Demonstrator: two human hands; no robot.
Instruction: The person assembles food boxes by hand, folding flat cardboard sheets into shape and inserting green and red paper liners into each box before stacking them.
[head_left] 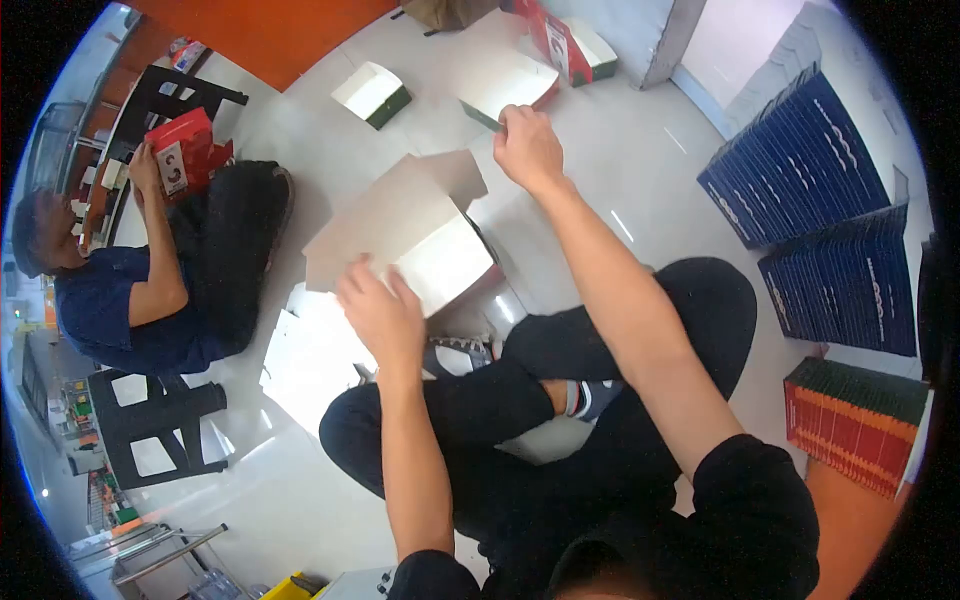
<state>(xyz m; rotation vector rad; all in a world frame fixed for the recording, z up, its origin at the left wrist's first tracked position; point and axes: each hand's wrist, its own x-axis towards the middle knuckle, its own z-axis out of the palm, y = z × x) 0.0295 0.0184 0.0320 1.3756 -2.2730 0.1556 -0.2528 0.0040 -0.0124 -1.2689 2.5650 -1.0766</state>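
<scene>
My right hand [530, 150] is closed on the near edge of a shallow cardboard box [508, 88], white inside with a green side, on the floor ahead. Before my crossed legs stands a larger open cardboard box [400, 215], its pale inside facing up and its flaps spread. My left hand [383, 310] is at that box's near left flap, slightly blurred, with thumb and fingers apart. Whether its fingertips touch the flap I cannot tell. White cardboard sheets [315, 355] lie on the floor left of this hand.
A small open box [372, 94] and a red printed box [556, 42] sit farther off. At left a seated person [140, 290] holds a red box [185, 150] beside black stools [150, 425]. Stacked blue cartons [800, 170] and red-green ones [855, 420] line the right.
</scene>
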